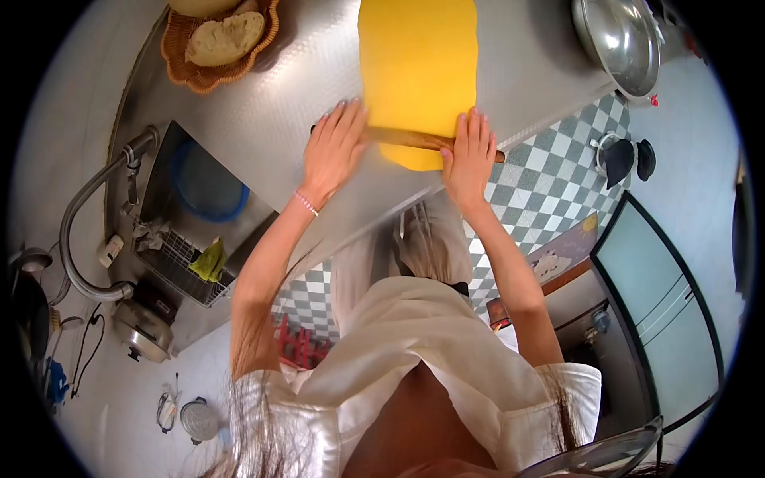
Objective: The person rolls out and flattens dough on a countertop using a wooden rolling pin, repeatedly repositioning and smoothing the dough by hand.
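Observation:
A long sheet of yellow dough [421, 68] lies flat on the metal worktop [315, 56], its near end close to the front edge. Across this near end lies a thin wooden rolling pin [410, 138], blurred on its left part. My left hand [333, 151] rests flat over the pin's left end, left of the dough, fingers stretched forward and slightly blurred. Over the right end lies my right hand [468, 159], palm down with fingers straight, at the dough's right edge. The pin's tip [500, 157] sticks out beyond it.
A wicker basket [179, 68] with pale dough-like lumps stands at the back left. At the back right is a metal bowl [617, 40]. Left of me is a sink with a curved faucet [72, 231], a blue basin [207, 183] and a green cloth [209, 261].

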Demonstrator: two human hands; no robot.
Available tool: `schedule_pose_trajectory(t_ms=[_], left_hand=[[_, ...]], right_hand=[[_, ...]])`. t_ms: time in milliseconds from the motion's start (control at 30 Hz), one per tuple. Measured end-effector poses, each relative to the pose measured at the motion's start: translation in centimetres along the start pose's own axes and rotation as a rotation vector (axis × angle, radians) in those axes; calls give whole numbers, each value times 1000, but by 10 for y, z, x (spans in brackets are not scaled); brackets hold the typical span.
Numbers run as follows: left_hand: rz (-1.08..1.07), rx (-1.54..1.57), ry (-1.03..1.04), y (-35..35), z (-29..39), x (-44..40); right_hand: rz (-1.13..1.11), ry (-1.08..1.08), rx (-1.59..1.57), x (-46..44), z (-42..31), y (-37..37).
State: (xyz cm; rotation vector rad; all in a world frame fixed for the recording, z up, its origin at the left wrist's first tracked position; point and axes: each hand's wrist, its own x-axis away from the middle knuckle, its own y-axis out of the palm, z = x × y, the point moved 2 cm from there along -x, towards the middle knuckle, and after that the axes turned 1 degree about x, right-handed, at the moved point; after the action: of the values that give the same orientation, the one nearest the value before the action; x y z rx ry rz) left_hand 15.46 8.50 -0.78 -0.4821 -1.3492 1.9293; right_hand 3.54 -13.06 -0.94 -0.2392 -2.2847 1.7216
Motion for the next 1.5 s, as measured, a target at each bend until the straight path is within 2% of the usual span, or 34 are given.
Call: schedule_pose_trajectory(t_ms=[167, 267, 433, 533, 633, 733, 767, 833, 933, 1033, 1233, 1333, 1433, 1500], left_hand=[[-14, 9, 122, 3, -7, 29], [3, 94, 207, 2, -14, 28], [97, 219, 356, -22, -17, -52], [5, 264, 360, -19, -22, -86], [-66, 372, 84, -20, -11, -106], [230, 122, 58, -8, 10, -132], [330, 46, 65, -1, 13, -136], [262, -41, 179, -2, 23, -116], [81, -55, 232, 6, 10, -72], [-48, -18, 278, 1, 2, -35], [-131, -36, 313, -5, -7, 10], [-98, 20, 342, -7, -10, 3], [-55, -10, 314, -11, 3, -21], [-75, -82, 334, -8, 11, -29]], right_hand=[[10, 1, -56, 30, -3, 1], [71, -5, -219, 37, 2, -8], [248, 6, -204, 9, 13, -30], [255, -1, -308, -6, 21, -18], [273, -13, -401, -13, 32, -13], [375, 117, -98, -38, 35, -21], [347, 141, -31, -33, 33, -15], [288, 185, 103, -12, 25, 2], [180, 208, -47, 31, -2, 3], [186, 166, -109, 71, -21, 11], [61, 130, -137, 108, -31, 18], [54, 156, -357, 96, -13, -1], [246, 219, -148, 66, 2, -12], [218, 251, -101, 68, 4, -4]])
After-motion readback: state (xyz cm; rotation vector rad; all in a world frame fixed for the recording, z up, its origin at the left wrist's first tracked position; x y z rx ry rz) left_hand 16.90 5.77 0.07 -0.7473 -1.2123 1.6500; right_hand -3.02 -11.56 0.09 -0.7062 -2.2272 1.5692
